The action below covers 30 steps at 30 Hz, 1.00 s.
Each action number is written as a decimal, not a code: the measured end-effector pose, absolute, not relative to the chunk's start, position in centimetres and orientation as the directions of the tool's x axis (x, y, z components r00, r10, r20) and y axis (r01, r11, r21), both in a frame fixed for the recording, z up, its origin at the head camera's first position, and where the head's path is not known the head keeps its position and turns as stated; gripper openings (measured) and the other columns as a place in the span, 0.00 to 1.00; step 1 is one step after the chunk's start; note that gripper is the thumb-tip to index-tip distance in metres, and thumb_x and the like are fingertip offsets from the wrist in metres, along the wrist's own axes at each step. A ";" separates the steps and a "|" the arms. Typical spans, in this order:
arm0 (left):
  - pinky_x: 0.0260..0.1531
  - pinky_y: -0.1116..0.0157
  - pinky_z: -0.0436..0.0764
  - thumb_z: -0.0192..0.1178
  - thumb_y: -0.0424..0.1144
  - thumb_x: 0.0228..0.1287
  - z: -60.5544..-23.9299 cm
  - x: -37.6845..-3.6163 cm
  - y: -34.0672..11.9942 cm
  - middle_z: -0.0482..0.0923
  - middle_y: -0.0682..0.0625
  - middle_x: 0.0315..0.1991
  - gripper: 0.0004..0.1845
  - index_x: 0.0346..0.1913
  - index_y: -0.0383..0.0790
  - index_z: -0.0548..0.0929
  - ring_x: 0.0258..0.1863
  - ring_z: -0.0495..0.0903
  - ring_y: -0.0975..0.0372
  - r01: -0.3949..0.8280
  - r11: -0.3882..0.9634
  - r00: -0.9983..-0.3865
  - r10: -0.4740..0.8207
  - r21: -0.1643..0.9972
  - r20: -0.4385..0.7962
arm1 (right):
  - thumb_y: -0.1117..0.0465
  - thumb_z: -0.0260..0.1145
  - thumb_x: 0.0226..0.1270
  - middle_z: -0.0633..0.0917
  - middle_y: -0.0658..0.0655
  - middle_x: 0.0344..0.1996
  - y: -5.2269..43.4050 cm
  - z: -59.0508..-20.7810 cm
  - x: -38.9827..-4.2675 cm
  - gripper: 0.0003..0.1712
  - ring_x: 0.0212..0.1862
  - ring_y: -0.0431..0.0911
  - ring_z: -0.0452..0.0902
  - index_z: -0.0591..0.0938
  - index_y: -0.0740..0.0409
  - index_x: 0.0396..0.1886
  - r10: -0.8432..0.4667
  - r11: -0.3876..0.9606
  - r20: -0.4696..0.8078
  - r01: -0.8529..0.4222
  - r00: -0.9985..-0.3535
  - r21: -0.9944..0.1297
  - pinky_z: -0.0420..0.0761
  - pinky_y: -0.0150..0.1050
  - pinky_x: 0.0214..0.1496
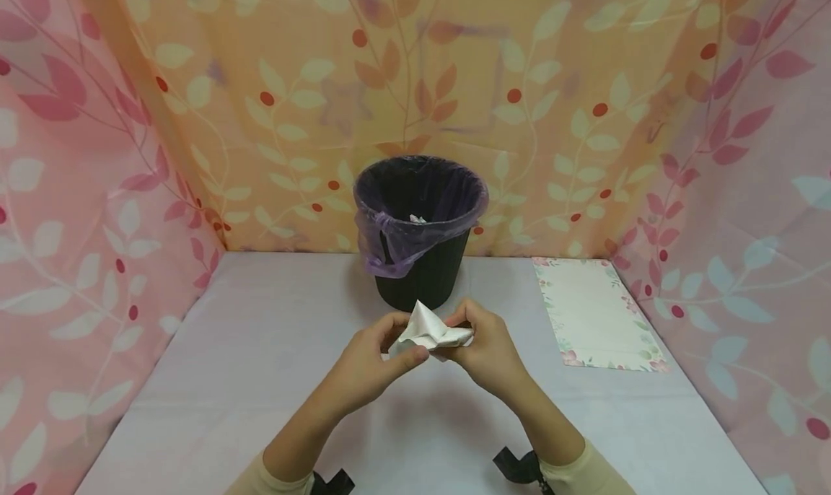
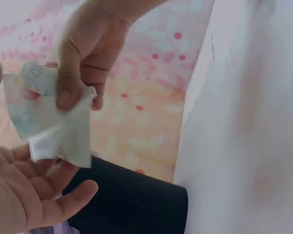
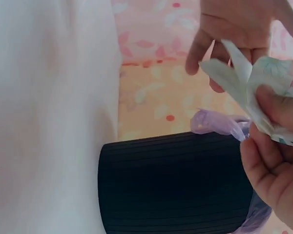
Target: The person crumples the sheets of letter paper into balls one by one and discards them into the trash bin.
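Folded paper held between two hands above a table. The paper [image 1: 425, 330], white with a printed floral pattern on some faces, lies midway between the left hand [image 1: 366, 369] and the right hand [image 1: 490, 347], raised clear of the table [image 1: 273, 336] and on the near side of the bin [image 1: 428, 268]. In the head view one corner stands up as a peak, while a flatter flap extends toward the right hand.

The right hand pinches the paper: both wrist views show its thumb pressed on one face and its fingers curled behind. The left hand is loosely spread about the opposite side, its thumb along the near edge and its fingers relaxed and separated; whether every fingertip touches the paper cannot be told.

The bin is black and carries a translucent purple liner [image 1: 396, 246], knotted at the rim; a small white scrap [image 1: 418, 219] shows inside. To the right, well apart from the hands, a sheet with a floral border [image 1: 600, 314] lies flat on the table. Leaf-patterned cloth [image 1: 273, 120] stands behind.
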<state>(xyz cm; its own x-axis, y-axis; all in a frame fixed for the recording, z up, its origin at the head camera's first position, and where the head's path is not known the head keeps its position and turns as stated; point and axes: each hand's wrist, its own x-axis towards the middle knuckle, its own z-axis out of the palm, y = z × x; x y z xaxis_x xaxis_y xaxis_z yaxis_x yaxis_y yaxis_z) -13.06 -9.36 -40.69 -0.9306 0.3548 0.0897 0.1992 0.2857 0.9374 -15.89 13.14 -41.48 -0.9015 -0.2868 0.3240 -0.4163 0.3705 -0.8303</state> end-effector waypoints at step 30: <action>0.43 0.64 0.86 0.71 0.28 0.61 -41.1 -13.1 -9.3 0.84 0.51 0.48 0.22 0.54 0.50 0.79 0.44 0.85 0.58 0.276 0.164 -0.949 0.200 0.947 0.242 | 0.52 0.81 0.56 0.82 0.42 0.56 13.7 -39.7 -15.1 0.36 0.54 0.41 0.79 0.80 0.45 0.65 -0.490 0.325 0.379 -0.568 -0.785 -0.756 0.82 0.39 0.58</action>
<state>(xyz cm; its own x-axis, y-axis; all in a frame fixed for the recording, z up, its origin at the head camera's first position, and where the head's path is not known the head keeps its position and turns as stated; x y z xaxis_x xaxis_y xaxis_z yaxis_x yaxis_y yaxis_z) -13.09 -9.30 -41.13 -0.9495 0.2003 0.2417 0.2757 0.1640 0.9472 -15.10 13.70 -39.74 -0.7850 -0.4900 0.3790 -0.5679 0.3247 -0.7564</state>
